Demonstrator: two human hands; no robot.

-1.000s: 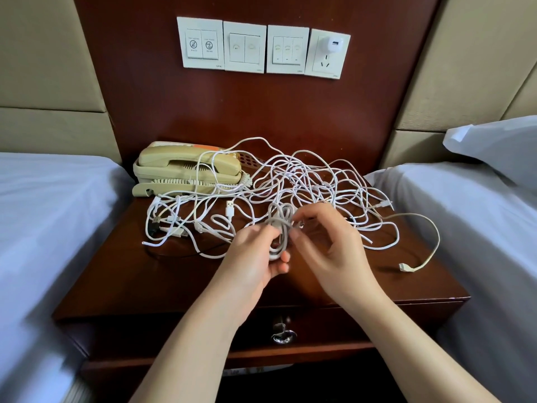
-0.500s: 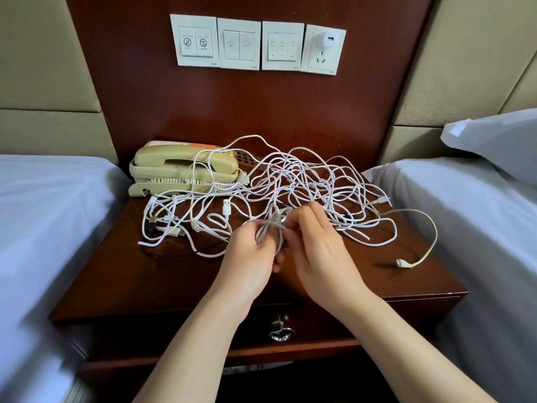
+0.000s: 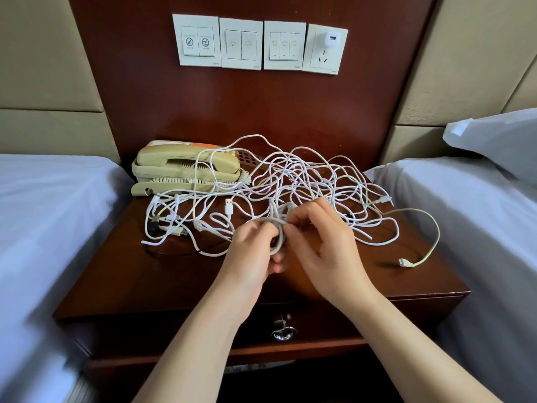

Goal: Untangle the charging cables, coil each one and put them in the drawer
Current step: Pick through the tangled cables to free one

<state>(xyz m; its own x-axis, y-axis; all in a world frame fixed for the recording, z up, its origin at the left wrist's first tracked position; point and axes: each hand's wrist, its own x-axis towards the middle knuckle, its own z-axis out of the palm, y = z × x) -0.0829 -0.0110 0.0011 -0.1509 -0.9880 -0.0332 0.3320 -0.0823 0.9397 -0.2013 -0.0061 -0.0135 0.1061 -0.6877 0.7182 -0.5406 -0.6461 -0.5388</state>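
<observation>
1. Soft, even light is filling the scene, casting faint shadows under the cables.
2. Pale sheen is glinting off the nightstand.
3. Wide-angle distortion is bowing the edges; lower corners are blurring.

Left hand hides part of the grey coil; switch labels unreadable

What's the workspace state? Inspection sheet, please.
surface: nightstand, wood top; drawer shut.
job's things: coil, grey, small loops, held above the top.
clutter: phone at back left, tangle partly draped over it.
grips: left grip holds the coil; right grip pinches its strand.
cables: tangle white, across the top; cream cable trails to the right edge.
surroundings: left bed; right bed with pillow; switches and charger on the wall.
</observation>
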